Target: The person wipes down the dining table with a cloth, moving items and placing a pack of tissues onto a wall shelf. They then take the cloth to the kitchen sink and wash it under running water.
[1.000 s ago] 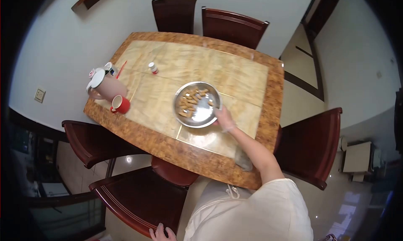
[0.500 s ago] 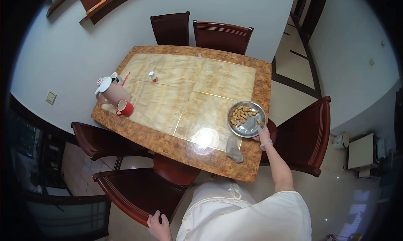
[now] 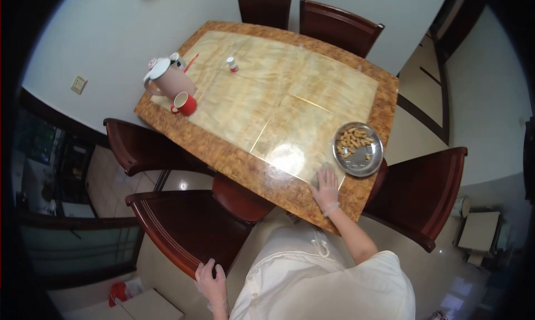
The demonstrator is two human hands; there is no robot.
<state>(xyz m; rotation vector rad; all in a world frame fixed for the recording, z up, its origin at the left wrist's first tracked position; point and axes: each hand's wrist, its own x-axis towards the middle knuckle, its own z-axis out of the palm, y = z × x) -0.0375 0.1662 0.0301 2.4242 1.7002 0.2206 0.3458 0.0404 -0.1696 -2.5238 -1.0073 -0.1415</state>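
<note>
My right hand (image 3: 326, 193), in a clear thin glove, lies flat with fingers stretched out over a grey cloth (image 3: 322, 172) near the table's front right edge. The hand covers much of the cloth. Just beyond it sits a round steel dish (image 3: 356, 166) with several peanuts in their shells (image 3: 352, 140). My left hand (image 3: 211, 281), also gloved, is low at the corner of a chair back (image 3: 167, 239), its fingers apart and holding nothing. Whether it touches the chair I cannot tell.
The stone-topped table (image 3: 223, 139) bears a pink jug (image 3: 174, 81), a red mug (image 3: 185, 103) and a small white bottle (image 3: 232, 64) toward the left and back. Dark wooden chairs stand around it, one at the right (image 3: 421, 197).
My right hand has let go of the steel dish and moved left onto the grey cloth. The dish stays on the table. The view has shifted; my left hand is still by the chair.
</note>
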